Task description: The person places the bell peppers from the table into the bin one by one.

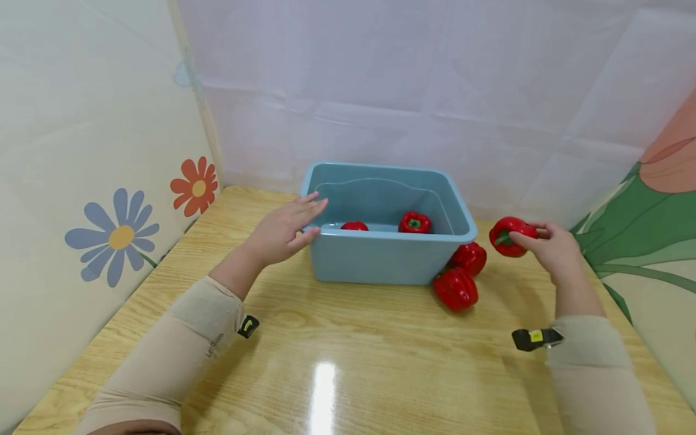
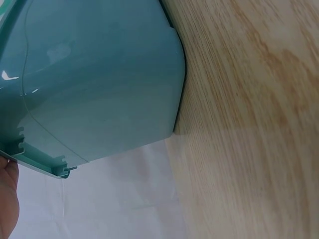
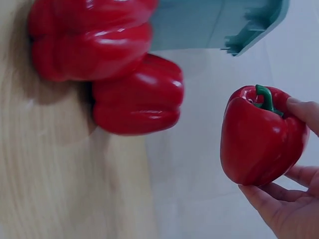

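Right wrist view and head view both show the right hand with its grip closed around a red bell pepper, the thumb beside the green stem and the fingers across the opposite side. This pepper is held up off the desk, to the right of a blue-green bin and apart from it. Beyond the bin's near right corner, two more red peppers lie on the desk: the front pepper on its side, and the rear pepper just behind it, partly covered by it in the right wrist view.

At the other end, the left hand rests at the bin's near left corner, its grip loose, with the fingers extended over the rim. The left wrist view catches only a little of that hand beside the rim.

Inside the bin are a stemmed pepper, its green top showing, and a half-hidden pepper farther left, mostly behind the near wall.

Both forearms wear beige sleeves. Pale sheeting hangs behind the bin; on the left are a blue flower and a red-orange flower, and on the right large green leaves.
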A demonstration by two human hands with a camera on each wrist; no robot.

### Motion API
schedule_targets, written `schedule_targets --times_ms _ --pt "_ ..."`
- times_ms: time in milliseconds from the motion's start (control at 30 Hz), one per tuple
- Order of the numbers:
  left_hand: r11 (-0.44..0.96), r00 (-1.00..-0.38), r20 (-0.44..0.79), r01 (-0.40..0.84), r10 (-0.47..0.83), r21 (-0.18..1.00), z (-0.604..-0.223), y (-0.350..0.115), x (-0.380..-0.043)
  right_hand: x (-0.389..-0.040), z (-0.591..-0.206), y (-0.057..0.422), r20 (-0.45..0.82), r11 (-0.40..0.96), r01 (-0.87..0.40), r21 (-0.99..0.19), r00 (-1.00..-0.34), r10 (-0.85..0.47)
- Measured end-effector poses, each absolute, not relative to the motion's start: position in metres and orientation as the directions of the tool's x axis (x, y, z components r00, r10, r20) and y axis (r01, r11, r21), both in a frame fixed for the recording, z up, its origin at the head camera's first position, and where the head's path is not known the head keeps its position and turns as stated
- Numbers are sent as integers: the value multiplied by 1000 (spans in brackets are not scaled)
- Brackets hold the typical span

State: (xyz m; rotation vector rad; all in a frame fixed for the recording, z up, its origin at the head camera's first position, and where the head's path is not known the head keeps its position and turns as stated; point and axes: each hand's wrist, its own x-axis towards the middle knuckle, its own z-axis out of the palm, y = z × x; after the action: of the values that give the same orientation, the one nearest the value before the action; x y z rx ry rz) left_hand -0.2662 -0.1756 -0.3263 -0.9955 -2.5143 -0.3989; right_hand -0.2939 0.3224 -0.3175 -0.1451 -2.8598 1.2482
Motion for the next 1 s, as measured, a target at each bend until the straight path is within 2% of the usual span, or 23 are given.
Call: schedule_targets --times_ms 1000 --pt "706 -661 478 699 578 113 -328 -175 -267 -286 -267 292 94 674 -25 -739 -993 66"
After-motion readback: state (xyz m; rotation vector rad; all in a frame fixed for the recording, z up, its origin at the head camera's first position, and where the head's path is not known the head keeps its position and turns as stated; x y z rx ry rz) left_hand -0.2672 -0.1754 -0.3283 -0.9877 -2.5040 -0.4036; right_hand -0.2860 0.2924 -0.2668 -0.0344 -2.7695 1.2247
